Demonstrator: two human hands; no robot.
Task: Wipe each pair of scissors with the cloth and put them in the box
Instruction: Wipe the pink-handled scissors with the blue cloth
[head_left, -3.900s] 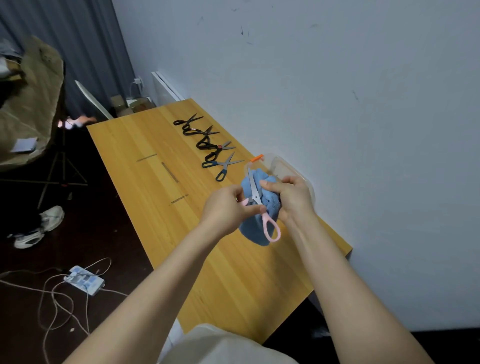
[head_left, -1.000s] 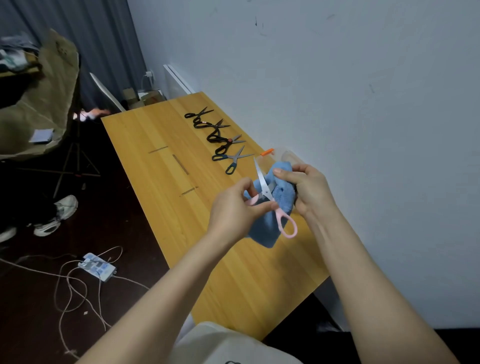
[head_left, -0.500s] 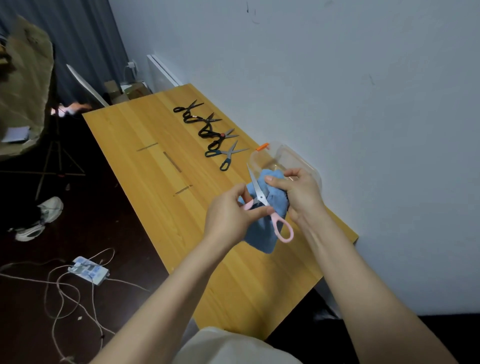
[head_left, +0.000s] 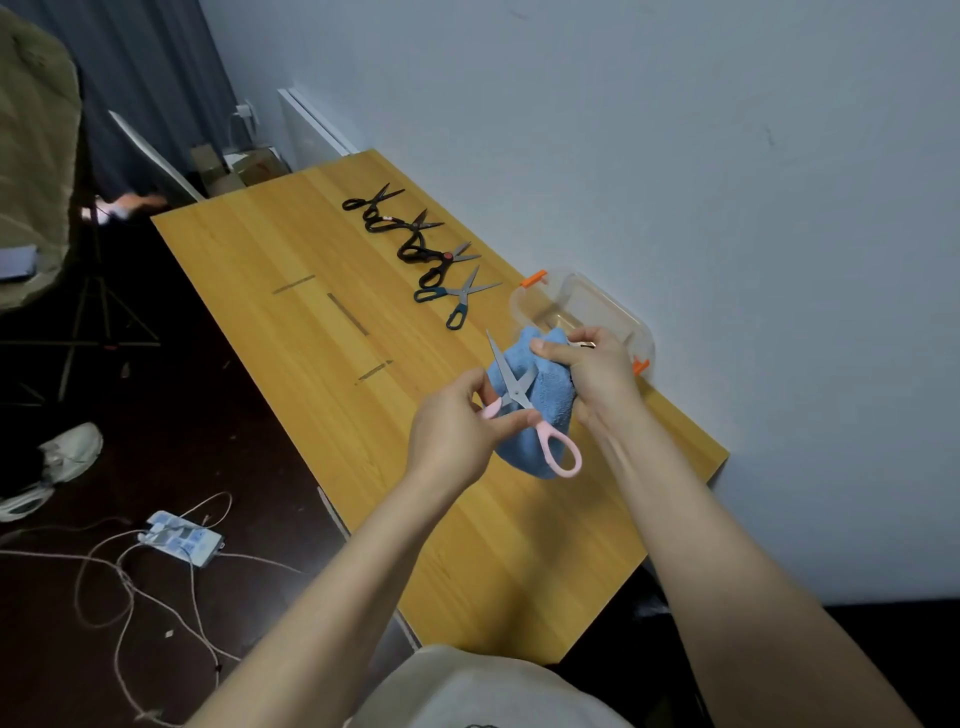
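Observation:
My left hand (head_left: 457, 431) grips the pink-handled scissors (head_left: 558, 449) by one handle, above the wooden table (head_left: 311, 312). Their blades are spread apart and point up and away. My right hand (head_left: 597, 374) holds the blue cloth (head_left: 550, 400) bunched behind the blades, thumb pressed on top. The clear plastic box (head_left: 623, 317) with orange clips stands just beyond my right hand, by the wall. A row of several more scissors lies farther along the table: a blue-handled pair (head_left: 457, 299) nearest, then black-handled pairs (head_left: 415, 249).
The wall runs close along the table's right side. On the dark floor at the left lie tangled cables with a power strip (head_left: 182, 540), shoes (head_left: 67, 457) and a tripod's legs (head_left: 88, 317). Strips of tape (head_left: 348, 314) mark the tabletop.
The scissors' blades have opened wider since a second ago. Both hands stay together above the table near the box; my view has shifted slightly.

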